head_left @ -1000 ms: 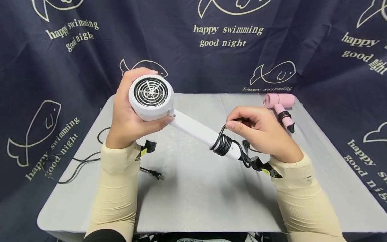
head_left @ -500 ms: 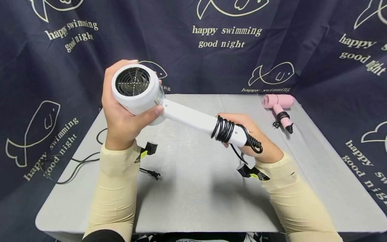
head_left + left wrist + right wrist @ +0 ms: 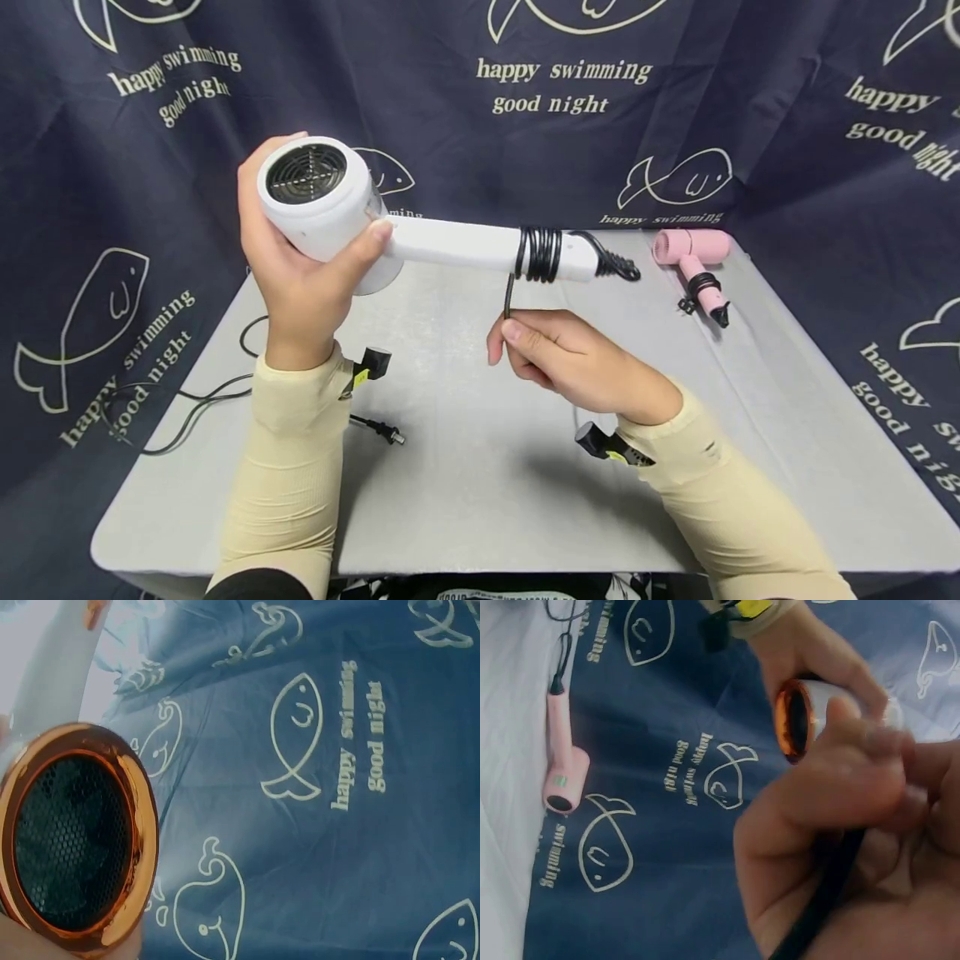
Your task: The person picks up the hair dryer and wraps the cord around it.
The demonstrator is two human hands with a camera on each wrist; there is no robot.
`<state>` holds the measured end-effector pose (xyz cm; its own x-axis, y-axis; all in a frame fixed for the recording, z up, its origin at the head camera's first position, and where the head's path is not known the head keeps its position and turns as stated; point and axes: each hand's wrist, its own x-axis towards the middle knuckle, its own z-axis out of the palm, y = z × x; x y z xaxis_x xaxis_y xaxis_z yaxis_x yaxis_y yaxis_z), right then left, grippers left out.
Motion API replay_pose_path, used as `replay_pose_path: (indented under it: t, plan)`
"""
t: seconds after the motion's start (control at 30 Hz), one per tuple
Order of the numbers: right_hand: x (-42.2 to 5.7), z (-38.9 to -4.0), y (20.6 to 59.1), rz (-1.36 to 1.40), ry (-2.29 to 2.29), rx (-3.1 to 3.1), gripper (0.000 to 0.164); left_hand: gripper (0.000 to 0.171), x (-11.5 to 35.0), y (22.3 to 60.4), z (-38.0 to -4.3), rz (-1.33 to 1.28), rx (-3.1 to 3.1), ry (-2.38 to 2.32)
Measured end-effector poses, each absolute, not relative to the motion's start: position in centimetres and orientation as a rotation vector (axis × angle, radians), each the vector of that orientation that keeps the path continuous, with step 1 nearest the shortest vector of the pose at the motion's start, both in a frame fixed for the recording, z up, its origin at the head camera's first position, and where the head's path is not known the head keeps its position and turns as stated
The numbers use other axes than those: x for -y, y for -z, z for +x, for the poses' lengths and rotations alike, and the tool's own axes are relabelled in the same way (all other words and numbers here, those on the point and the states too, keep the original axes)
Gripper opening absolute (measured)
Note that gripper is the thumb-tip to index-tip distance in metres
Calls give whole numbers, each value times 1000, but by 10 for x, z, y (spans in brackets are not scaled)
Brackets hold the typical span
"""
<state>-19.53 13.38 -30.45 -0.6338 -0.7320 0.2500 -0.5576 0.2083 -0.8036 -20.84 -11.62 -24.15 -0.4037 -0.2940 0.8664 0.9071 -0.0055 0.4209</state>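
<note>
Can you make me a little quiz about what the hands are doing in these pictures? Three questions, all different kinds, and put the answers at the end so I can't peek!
1. True or false: the left hand grips the white hair dryer around its wide head.

2. Pick one. What is the right hand pinching?
A) a comb
B) a black cord
C) a yellow cup

3. Fill in the blank: in the head view, the hair dryer near the far right corner of the table is coloured ____.

Key:
1. True
2. B
3. Pink
</note>
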Motion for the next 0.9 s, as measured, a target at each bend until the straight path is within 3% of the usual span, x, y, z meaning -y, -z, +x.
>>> replay_pose_path:
  t: [0.17,0.33,0.57,0.73,0.9]
  plan:
    - [-139,-187,301,-1202,1277,-2520,21,68,119,244,-214,-704,1359,1549]
    - [-137,-178,295,-1333,1169,-2685,14,67,121,248,-221,-703,1471,1445]
    - [-146,-169,279,-1559,1074,-2897,19,68,119,248,-216,-714,1708,1355]
    - [-158,-168,270,-1685,1008,-3006,8,70,116,248,-210,-751,1947,1328]
    - [-162,-169,259,-1718,1115,-2961,9,73,115,250,-207,-793,2031,1292]
